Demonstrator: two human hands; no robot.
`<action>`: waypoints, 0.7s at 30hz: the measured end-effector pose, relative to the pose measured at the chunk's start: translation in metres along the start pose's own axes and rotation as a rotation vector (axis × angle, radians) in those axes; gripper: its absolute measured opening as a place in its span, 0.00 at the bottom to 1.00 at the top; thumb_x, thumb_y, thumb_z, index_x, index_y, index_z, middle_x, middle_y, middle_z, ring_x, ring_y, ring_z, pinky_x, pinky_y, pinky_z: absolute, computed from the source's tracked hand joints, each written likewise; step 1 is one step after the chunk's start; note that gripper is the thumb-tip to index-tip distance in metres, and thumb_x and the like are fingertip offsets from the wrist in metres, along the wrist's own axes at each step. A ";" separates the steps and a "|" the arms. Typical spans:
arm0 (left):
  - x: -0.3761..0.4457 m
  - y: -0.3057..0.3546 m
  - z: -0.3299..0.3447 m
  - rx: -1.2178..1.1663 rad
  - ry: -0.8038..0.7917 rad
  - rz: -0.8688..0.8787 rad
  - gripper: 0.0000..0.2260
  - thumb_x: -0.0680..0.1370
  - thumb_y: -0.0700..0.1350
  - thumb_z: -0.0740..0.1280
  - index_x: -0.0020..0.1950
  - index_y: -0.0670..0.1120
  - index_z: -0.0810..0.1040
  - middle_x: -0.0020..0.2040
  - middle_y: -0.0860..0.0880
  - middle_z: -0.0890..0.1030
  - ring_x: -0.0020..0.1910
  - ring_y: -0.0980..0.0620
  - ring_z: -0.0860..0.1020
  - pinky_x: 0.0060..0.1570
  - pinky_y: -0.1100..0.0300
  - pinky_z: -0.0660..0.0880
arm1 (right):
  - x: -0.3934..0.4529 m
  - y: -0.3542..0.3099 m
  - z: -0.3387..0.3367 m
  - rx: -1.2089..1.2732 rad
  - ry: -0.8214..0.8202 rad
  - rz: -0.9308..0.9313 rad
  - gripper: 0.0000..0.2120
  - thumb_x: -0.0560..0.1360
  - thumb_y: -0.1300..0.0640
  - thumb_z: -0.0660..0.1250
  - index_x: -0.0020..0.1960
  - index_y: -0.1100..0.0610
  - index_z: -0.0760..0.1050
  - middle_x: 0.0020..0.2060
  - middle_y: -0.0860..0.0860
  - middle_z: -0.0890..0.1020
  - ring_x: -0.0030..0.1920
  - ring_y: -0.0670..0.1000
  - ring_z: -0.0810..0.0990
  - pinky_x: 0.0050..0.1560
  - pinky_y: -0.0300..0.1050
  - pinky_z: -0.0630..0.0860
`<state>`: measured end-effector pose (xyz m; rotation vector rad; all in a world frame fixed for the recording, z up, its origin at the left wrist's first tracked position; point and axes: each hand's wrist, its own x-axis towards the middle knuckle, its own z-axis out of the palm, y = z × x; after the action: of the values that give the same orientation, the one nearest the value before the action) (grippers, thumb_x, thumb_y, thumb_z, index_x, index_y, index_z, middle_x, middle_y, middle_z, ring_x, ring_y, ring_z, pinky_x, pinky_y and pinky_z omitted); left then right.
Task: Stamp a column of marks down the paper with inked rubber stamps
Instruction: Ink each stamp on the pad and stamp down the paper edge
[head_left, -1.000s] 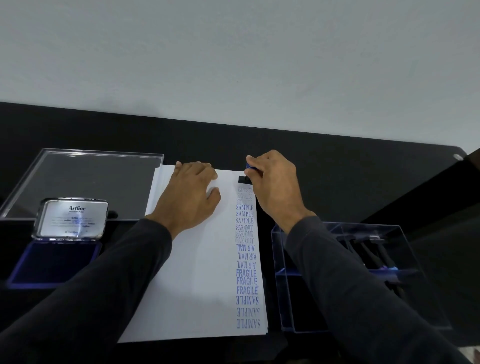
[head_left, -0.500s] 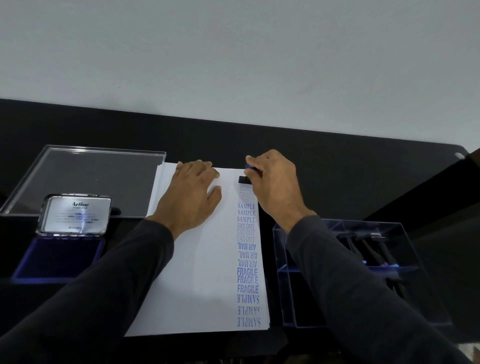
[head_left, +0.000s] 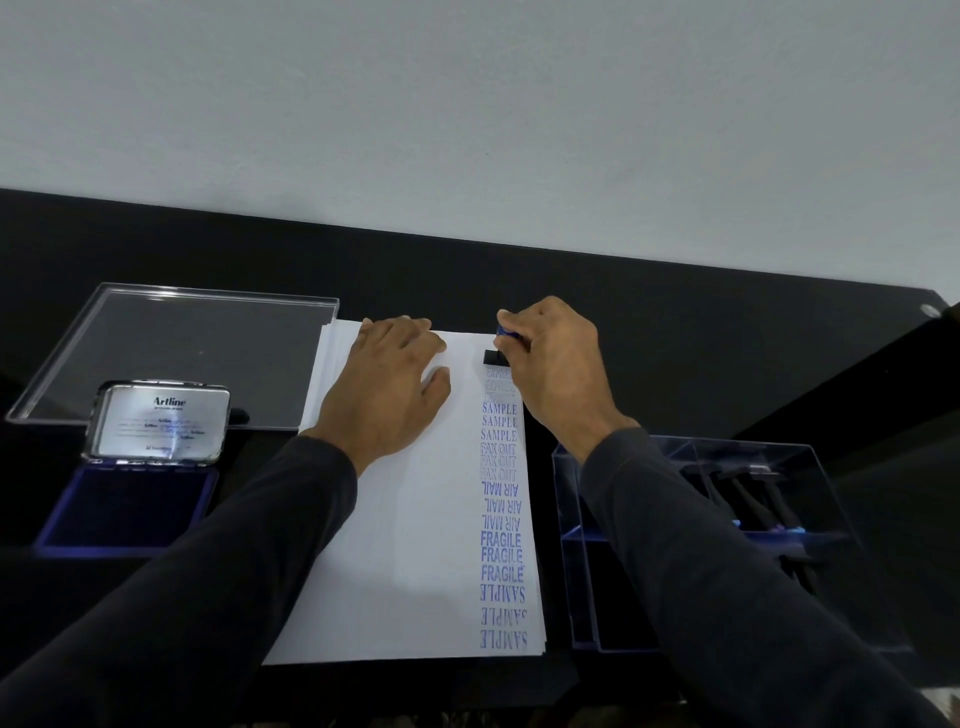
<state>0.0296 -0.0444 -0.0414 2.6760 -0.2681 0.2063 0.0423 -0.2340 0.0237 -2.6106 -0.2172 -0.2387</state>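
- Right hand (head_left: 556, 364) — fingers curled round a stamp (head_left: 496, 349), pressed on the paper (head_left: 410, 545) at its far right corner (top of the blue column of marks (head_left: 501, 509)).
- Left hand (head_left: 392, 387) — flat, fingers straight, resting on the paper.
- Ink pad (head_left: 130, 509) — lid up, at left.

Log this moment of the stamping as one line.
right hand grips stamp, pressed at top of paper | left hand flat on paper | ink pad open, left of paper

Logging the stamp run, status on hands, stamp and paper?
Left hand flat on paper. Right hand grips stamp, pressed at top of column. Nothing in the way.
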 end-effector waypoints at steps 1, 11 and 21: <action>0.000 0.000 0.000 -0.001 -0.002 -0.003 0.17 0.83 0.54 0.61 0.68 0.49 0.75 0.73 0.48 0.72 0.74 0.45 0.67 0.78 0.46 0.56 | 0.000 0.000 0.000 -0.003 0.000 -0.005 0.15 0.79 0.53 0.66 0.64 0.56 0.78 0.56 0.51 0.78 0.47 0.43 0.74 0.46 0.28 0.68; -0.001 0.000 0.000 0.000 0.004 -0.006 0.17 0.83 0.54 0.61 0.69 0.49 0.75 0.74 0.48 0.71 0.75 0.46 0.66 0.78 0.48 0.54 | 0.001 0.002 -0.002 -0.064 0.066 -0.090 0.08 0.78 0.59 0.69 0.55 0.59 0.83 0.49 0.53 0.81 0.46 0.50 0.81 0.50 0.40 0.79; -0.002 -0.001 0.001 0.011 0.007 0.014 0.18 0.83 0.55 0.60 0.69 0.48 0.75 0.74 0.47 0.72 0.75 0.46 0.67 0.78 0.47 0.55 | 0.002 0.005 0.002 -0.054 0.078 -0.085 0.09 0.78 0.59 0.69 0.57 0.57 0.82 0.49 0.51 0.82 0.47 0.48 0.80 0.49 0.32 0.73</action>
<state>0.0278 -0.0438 -0.0432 2.6847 -0.2841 0.2222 0.0452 -0.2370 0.0200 -2.6428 -0.2984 -0.3801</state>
